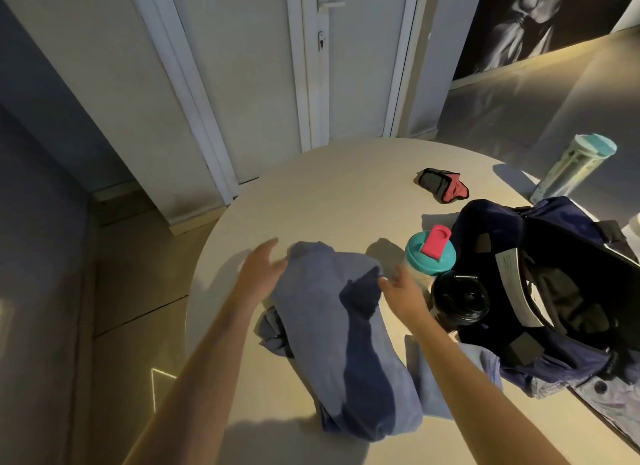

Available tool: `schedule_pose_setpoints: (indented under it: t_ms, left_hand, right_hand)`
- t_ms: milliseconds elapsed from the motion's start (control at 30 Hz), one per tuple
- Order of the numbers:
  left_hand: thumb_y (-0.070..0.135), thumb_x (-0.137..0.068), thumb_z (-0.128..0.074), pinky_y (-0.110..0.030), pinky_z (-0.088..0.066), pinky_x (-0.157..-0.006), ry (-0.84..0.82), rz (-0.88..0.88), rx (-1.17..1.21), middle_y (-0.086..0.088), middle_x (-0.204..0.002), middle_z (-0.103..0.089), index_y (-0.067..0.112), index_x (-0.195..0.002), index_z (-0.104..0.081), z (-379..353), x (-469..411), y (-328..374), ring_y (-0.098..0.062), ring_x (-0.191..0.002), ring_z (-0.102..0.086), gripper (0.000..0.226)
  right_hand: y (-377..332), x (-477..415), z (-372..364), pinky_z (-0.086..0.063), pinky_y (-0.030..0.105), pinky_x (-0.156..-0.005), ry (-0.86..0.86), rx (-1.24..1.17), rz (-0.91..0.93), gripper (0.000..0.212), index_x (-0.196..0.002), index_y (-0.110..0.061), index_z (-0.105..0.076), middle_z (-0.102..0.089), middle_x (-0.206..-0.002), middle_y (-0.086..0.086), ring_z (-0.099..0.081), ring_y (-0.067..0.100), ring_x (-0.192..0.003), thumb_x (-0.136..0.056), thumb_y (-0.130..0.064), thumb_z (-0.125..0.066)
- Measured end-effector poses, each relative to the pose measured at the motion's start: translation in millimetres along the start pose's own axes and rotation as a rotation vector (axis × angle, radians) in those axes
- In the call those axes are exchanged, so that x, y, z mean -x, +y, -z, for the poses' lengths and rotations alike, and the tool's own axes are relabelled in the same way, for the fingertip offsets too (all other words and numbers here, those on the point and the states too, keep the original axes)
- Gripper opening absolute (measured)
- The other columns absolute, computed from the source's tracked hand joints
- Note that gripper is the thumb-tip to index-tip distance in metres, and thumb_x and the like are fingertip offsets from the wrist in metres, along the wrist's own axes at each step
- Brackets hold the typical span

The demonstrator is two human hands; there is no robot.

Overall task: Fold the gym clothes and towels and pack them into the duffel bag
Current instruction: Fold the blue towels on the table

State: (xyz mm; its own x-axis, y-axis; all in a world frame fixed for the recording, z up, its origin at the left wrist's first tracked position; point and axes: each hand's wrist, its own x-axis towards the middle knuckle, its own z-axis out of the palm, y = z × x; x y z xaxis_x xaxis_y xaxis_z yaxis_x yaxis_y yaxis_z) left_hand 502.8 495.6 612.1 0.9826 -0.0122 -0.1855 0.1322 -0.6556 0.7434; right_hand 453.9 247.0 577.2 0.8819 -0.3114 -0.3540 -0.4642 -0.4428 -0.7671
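Towel point(332, 329) lies bunched left of the bag point(540, 291). Both hands rest spread on it, left hand point(265, 267) far side, right hand point(403, 291) nearer the bag.

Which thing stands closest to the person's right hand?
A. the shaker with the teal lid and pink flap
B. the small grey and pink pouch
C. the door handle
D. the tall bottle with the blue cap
A: the shaker stands just behind the right hand, beside the open duffel bag.

No legible text anywhere.
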Motion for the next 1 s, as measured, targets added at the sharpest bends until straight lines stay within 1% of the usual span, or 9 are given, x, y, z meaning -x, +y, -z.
schedule_pose_setpoints:
  t_ms: [67,100,167,233,400,500,733,867,1000]
  left_hand:
    - [0.014,-0.093,-0.051,-0.028,-0.044,-0.075,0.05,-0.017,-0.017,0.001,-0.098,-0.062,0.008,-0.108,-0.06,-25,24,-24,-0.021,-0.09,-0.057,0.019]
    - [0.014,-0.091,-0.05,-0.025,-0.038,-0.06,0.076,-0.004,-0.039,0.004,-0.074,-0.057,0.014,-0.084,-0.057,-37,39,-35,-0.017,-0.068,-0.051,0.009]
    - [0.016,-0.082,-0.052,-0.027,-0.028,-0.051,0.098,0.058,-0.061,0.004,-0.053,-0.038,0.022,-0.059,-0.038,-63,66,-67,-0.014,-0.051,-0.032,0.028]
    - [0.014,-0.081,-0.057,-0.028,-0.023,-0.049,0.104,0.119,-0.092,0.006,-0.048,-0.03,0.022,-0.05,-0.029,-86,96,-88,-0.015,-0.05,-0.026,0.042]
    - [0.037,-0.081,-0.062,-0.03,-0.029,-0.055,-0.091,0.278,-0.141,0.001,-0.047,-0.038,0.019,-0.047,-0.036,-128,173,-87,-0.016,-0.052,-0.04,0.047]
    - [0.036,-0.078,-0.065,-0.016,-0.029,-0.052,-0.144,0.218,-0.187,0.006,-0.051,-0.041,0.022,-0.05,-0.041,-138,195,-75,-0.007,-0.053,-0.042,0.04]
    - [0.02,-0.074,-0.074,-0.027,-0.034,-0.057,0.031,0.111,-0.055,0.011,-0.056,-0.04,0.032,-0.052,-0.034,-142,209,-83,-0.016,-0.062,-0.044,0.047]
    - [0.032,-0.076,-0.062,-0.024,-0.04,-0.064,0.192,0.022,0.074,0.017,-0.076,-0.054,0.037,-0.059,-0.034,-133,222,-83,-0.01,-0.077,-0.052,0.033]
    - [0.018,-0.091,-0.061,-0.022,-0.035,-0.055,0.246,0.114,0.161,0.006,-0.059,-0.051,0.021,-0.066,-0.045,-120,239,-76,-0.008,-0.057,-0.045,0.03]
  right_hand:
    - [20,17,-6,-0.04,0.036,-0.096,-0.048,0.087,-0.039,0.047,-0.137,-0.003,-0.037,-0.05,-0.133,0.017,-0.05,0.033,-0.119,-0.096,-0.022,-0.05]
    - [30,25,-9,-0.04,0.037,-0.098,-0.064,0.128,-0.045,0.047,-0.138,-0.004,-0.037,-0.049,-0.136,0.017,-0.05,0.033,-0.12,-0.097,-0.023,-0.049]
    - [50,42,-14,-0.041,0.038,-0.099,-0.111,0.213,-0.056,0.046,-0.139,-0.007,-0.038,-0.047,-0.138,0.015,-0.049,0.033,-0.121,-0.097,-0.024,-0.046]
    - [67,57,-17,-0.041,0.037,-0.096,-0.149,0.347,-0.053,0.039,-0.134,-0.008,-0.042,-0.049,-0.133,0.014,-0.049,0.032,-0.119,-0.098,-0.023,-0.043]
    - [90,92,-21,-0.044,0.037,-0.095,-0.162,0.564,-0.088,0.042,-0.131,-0.016,-0.041,-0.052,-0.127,0.009,-0.049,0.028,-0.116,-0.093,-0.033,-0.048]
    - [93,105,-25,-0.042,0.035,-0.096,-0.156,0.719,-0.12,0.055,-0.14,-0.018,-0.031,-0.047,-0.133,0.005,-0.043,0.026,-0.124,-0.092,-0.041,-0.048]
    - [99,117,-19,-0.045,0.036,-0.096,-0.244,0.633,-0.237,0.064,-0.14,-0.013,-0.029,-0.05,-0.125,0.008,-0.046,0.026,-0.121,-0.086,-0.028,-0.061]
    - [111,121,-16,-0.051,0.032,-0.07,-0.122,0.5,-0.174,0.026,-0.112,-0.014,-0.052,-0.06,-0.102,0.009,-0.057,0.023,-0.086,-0.09,-0.027,-0.054]
    - [114,134,2,-0.042,0.028,-0.067,-0.036,0.163,0.015,0.018,-0.087,-0.014,-0.056,-0.061,-0.083,0.007,-0.055,0.023,-0.074,-0.091,-0.032,-0.056]
